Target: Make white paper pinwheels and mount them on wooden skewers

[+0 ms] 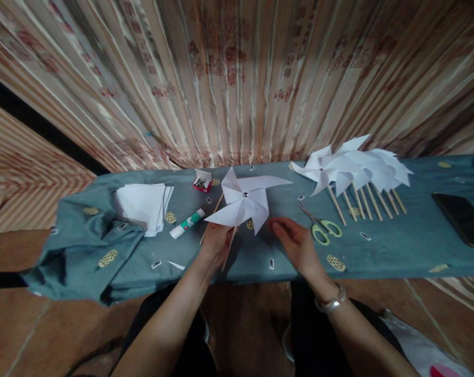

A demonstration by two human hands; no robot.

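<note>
My left hand (217, 242) is closed around the wooden stick of a white paper pinwheel (240, 207), just below its blades. A round silver pin head sits at the pinwheel's centre, and its blades face up towards me. To the right of the blades is my right hand (295, 241), apart from them, with its fingers loosely bent and slightly blurred; nothing shows in it. Another wooden stick (202, 238) lies on the cloth, partly hidden behind the pinwheel and my left hand. Green-handled scissors (321, 230) lie just right of my right hand.
A green cloth (252, 262) covers the narrow table. Left are stacked white paper sheets (140, 207), a glue stick (187, 223) and a small red box of pins (202, 180). Several finished pinwheels (354, 167) lie back right, with a phone (462, 219) beyond. A curtain (237, 78) hangs behind.
</note>
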